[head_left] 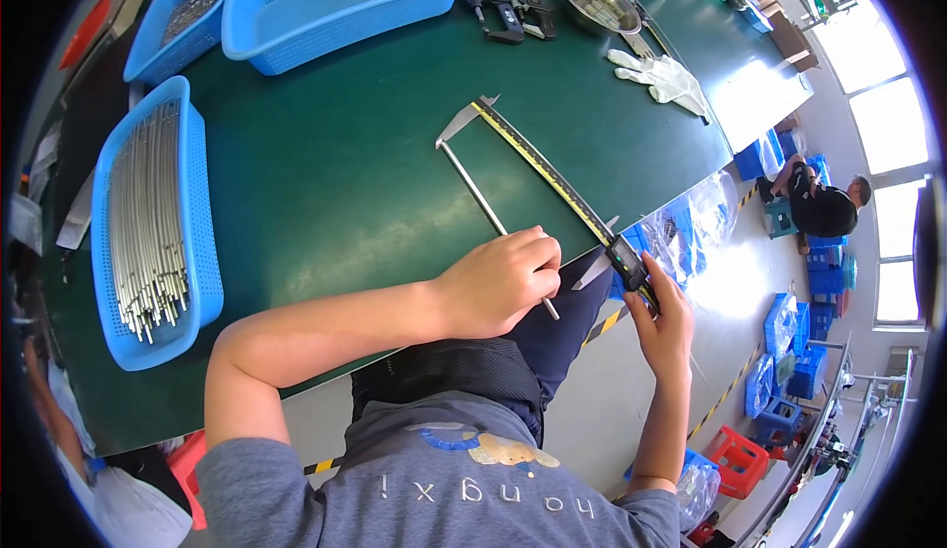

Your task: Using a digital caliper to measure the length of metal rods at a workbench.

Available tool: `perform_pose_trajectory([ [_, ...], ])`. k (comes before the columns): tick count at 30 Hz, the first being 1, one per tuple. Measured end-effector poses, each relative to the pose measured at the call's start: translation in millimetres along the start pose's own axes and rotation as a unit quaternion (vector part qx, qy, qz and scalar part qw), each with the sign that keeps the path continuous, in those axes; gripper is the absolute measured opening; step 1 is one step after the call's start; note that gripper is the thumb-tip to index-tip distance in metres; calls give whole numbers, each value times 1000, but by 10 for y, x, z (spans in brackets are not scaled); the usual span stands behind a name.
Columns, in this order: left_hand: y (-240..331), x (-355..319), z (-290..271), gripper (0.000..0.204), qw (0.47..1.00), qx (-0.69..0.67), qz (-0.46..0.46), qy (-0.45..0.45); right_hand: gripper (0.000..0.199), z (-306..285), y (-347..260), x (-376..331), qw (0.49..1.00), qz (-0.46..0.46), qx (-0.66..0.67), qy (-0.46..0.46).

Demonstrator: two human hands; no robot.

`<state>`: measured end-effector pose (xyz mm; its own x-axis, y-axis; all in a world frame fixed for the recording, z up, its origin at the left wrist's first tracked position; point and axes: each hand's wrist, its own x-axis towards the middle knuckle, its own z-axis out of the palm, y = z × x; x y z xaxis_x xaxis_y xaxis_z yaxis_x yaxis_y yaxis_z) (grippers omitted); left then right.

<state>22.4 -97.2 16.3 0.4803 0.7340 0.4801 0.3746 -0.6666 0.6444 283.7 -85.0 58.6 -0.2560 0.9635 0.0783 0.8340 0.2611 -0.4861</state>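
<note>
Metal rod (pixel 473 190), slim and straight, held slantwise over the green table (pixel 326 183), lower end out past the near edge. Gripped near that end by the left hand (pixel 501 282), fingers curled closed around it, with a short stub poking out below. Upper end right at the tip of the fixed jaw of the caliper (pixel 543 167) (touching or just short of it, cannot tell). Caliper spread wide, beam roughly parallel to the rod, slider clasped by the right hand (pixel 663 321), thumb and fingers partly bent around the dark display housing. To the left, a blue basket (pixel 201 213) full of similar rods; beyond it, a smaller-parts basket (pixel 176 55) and a large blue basket (pixel 345 30). Farther back, two black micrometers (pixel 498 17), a metal bowl (pixel 584 21) and a white glove (pixel 663 76). Off to the right, near the windows, a seated person (pixel 827 211).
</note>
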Motion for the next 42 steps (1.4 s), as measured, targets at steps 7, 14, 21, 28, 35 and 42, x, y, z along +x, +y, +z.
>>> perform_pose_trajectory([
  [7,49,20,-56,5,999,19,-5,38,58,64,12,11,992,-20,-108,57],
  [14,52,11,-106,12,999,51,-10,12,66,247,42,75,980,-6,-116,160],
  [21,70,0,-132,11,998,54,-19,14,69,113,28,37,998,14,5,66],
  [28,56,11,-119,11,999,41,-12,9,64,-81,189,26,998,50,23,-19],
  [35,23,3,-96,13,999,41,-10,11,44,-49,285,-4,990,131,-15,-54],
  [42,-6,-3,-67,6,999,44,12,17,35,-43,124,-106,997,40,69,-14],
])
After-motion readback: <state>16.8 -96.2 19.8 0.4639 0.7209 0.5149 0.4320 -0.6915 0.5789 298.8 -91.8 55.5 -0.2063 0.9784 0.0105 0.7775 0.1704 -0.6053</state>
